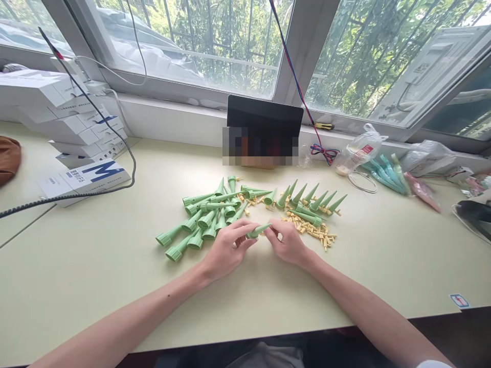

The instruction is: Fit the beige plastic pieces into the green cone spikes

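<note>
Near the middle of the table, my left hand (231, 246) is closed round a green plastic spike (258, 231), a cone with a wide collar. The cone's narrow tip points right, toward my right hand (287, 242). My right thumb and fingers are pinched together close to that tip; whatever they hold is too small to make out. A loose heap of similar green spikes (207, 219) lies beyond my left hand, their hollow ends mostly facing me. Small yellow plastic fittings (320, 234) are scattered beyond my right hand. Behind them, several green spikes (315, 201) with yellow pieces at their bases form a row.
A dark screen (264, 115) stands by the window. White boxes (82, 122) are stacked at the left, with a black cable (126, 190) across the table. Plastic bags (358, 151) and blue-green packets (387, 174) lie at the back right.
</note>
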Available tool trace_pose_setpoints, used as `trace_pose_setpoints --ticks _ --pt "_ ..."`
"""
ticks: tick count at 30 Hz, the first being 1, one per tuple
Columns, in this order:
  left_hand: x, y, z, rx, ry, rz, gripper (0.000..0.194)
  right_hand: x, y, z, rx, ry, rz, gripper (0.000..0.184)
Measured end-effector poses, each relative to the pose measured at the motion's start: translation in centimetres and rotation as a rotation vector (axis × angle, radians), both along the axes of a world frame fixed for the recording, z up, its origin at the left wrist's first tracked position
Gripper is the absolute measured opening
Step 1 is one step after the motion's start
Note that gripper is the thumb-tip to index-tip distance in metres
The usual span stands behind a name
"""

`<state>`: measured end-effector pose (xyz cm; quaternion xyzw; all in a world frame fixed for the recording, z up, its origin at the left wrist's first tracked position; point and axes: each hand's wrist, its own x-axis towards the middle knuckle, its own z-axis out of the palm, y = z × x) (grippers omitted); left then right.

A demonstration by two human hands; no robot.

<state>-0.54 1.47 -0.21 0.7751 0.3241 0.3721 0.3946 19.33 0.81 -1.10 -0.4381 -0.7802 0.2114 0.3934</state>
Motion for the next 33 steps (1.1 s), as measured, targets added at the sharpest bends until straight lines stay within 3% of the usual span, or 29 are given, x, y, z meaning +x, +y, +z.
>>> trace_pose_setpoints --ticks 4,9,15,23,30,33 --pt "0.1 0.0 0.4 -0.073 -0.011 0.059 0.025 -0.2 0.1 0.1 -0.006 0.012 -0.027 0.034" --pt "0.1 -0.2 1.2 -0.359 -0.025 0.115 0.038 -0.1 0.1 0.4 0.003 0.077 -0.082 0.019" --pt "0.0 -0.1 1.1 -0.518 -0.140 0.116 0.042 0.2 0.3 0.3 0.081 0.012 -0.018 0.017" --pt "-0.2 0.0 0.9 -0.481 -0.105 0.094 0.038 0.5 0.4 -0.2 0.192 -0.086 0.013 0.015" --pt "-0.3 0.0 0.6 -0.410 -0.058 0.110 0.050 0.4 0.1 0.1 0.100 -0.106 0.044 0.023" --pt "-0.2 0.2 0.1 -0.352 -0.073 0.120 0.048 0.1 0.0 0.4 -0.010 -0.026 0.051 0.027"
